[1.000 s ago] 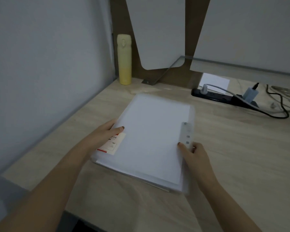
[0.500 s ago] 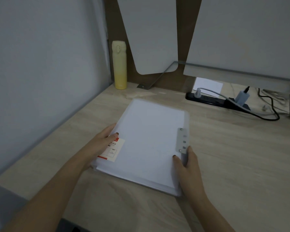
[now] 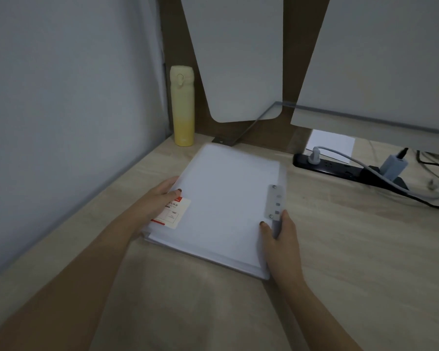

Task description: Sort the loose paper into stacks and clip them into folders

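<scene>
A translucent white folder (image 3: 223, 206) lies shut on the wooden desk (image 3: 352, 249), with white paper inside showing at its near edge. A red and white label (image 3: 174, 214) is stuck on its left side, and a grey clip strip (image 3: 276, 202) runs along its right side. My left hand (image 3: 160, 201) grips the folder's left edge, thumb on top near the label. My right hand (image 3: 280, 239) holds the folder's right edge just below the clip strip, thumb on the cover.
A yellow bottle (image 3: 182, 106) stands in the back left corner by the grey wall. A black power strip (image 3: 340, 169) with plugs and cables lies at the back right. A loose white sheet (image 3: 331, 145) lies behind it under a glass shelf.
The folder and both hands have stayed together on the desk; the view has shifted, and my right hand has slid a little further back along the right edge.
</scene>
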`<state>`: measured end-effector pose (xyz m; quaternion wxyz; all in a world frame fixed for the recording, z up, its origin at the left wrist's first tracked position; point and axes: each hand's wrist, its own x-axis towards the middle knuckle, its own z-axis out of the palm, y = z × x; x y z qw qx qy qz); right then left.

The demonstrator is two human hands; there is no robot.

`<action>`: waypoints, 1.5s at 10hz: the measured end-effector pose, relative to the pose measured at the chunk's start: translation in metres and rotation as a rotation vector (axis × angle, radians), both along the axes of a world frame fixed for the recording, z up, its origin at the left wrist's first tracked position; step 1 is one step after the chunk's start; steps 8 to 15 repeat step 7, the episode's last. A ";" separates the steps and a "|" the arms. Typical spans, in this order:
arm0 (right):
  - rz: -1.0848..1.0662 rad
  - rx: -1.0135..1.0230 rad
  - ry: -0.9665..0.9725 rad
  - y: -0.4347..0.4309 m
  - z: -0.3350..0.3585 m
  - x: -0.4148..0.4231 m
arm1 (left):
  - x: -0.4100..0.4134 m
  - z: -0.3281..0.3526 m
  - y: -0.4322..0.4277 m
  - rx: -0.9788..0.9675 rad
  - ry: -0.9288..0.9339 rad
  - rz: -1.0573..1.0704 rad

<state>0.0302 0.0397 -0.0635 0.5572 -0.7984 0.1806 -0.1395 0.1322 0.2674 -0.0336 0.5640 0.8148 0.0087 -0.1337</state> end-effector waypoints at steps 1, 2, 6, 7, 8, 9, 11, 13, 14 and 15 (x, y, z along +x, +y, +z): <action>-0.004 -0.043 -0.001 -0.001 -0.002 0.023 | 0.023 0.000 -0.004 0.023 -0.014 -0.004; 0.000 -0.073 -0.006 -0.003 -0.002 0.042 | 0.043 -0.001 -0.006 0.048 -0.035 -0.004; -0.026 -0.157 0.020 -0.004 -0.006 0.064 | 0.073 -0.001 -0.014 0.174 -0.072 -0.051; -0.013 -0.055 0.012 -0.006 -0.005 0.061 | 0.064 -0.005 -0.021 0.396 -0.144 -0.011; -0.013 -0.055 0.012 -0.006 -0.005 0.061 | 0.064 -0.005 -0.021 0.396 -0.144 -0.011; -0.013 -0.055 0.012 -0.006 -0.005 0.061 | 0.064 -0.005 -0.021 0.396 -0.144 -0.011; -0.013 -0.055 0.012 -0.006 -0.005 0.061 | 0.064 -0.005 -0.021 0.396 -0.144 -0.011; -0.013 -0.055 0.012 -0.006 -0.005 0.061 | 0.064 -0.005 -0.021 0.396 -0.144 -0.011; -0.013 -0.055 0.012 -0.006 -0.005 0.061 | 0.064 -0.005 -0.021 0.396 -0.144 -0.011; -0.013 -0.055 0.012 -0.006 -0.005 0.061 | 0.064 -0.005 -0.021 0.396 -0.144 -0.011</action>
